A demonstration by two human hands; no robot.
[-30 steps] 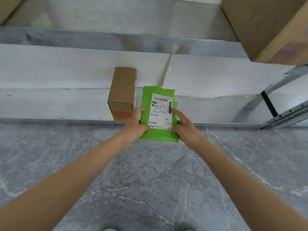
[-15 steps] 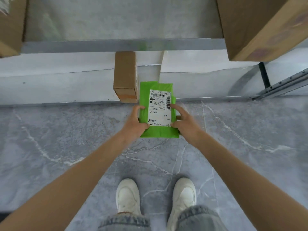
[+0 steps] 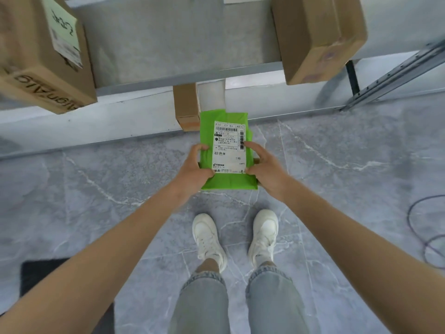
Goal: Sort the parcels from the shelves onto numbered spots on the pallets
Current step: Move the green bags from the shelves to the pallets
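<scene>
A flat green mailer parcel (image 3: 226, 182) with a white shipping label hangs in front of me above the floor. My left hand (image 3: 193, 171) grips its left edge, thumb on top. Its right edge is gripped by my right hand (image 3: 263, 168), fingers curled over the label's side. Behind it, on the lowest shelf (image 3: 72, 126), a small brown carton (image 3: 186, 104) stands upright. No pallet or numbered spot is in view.
Two large brown cartons sit on the upper shelf, one at left (image 3: 43, 51), one at right (image 3: 317, 37). A metal shelf upright (image 3: 395, 75) slants at right. My white shoes stand on the grey marble floor. A dark mat (image 3: 38, 273) lies lower left, a cable (image 3: 428, 232) at right.
Both hands have drawn the green parcel off the lowest shelf and towards me. My view has tilted down and back, so my legs and shoes now show.
</scene>
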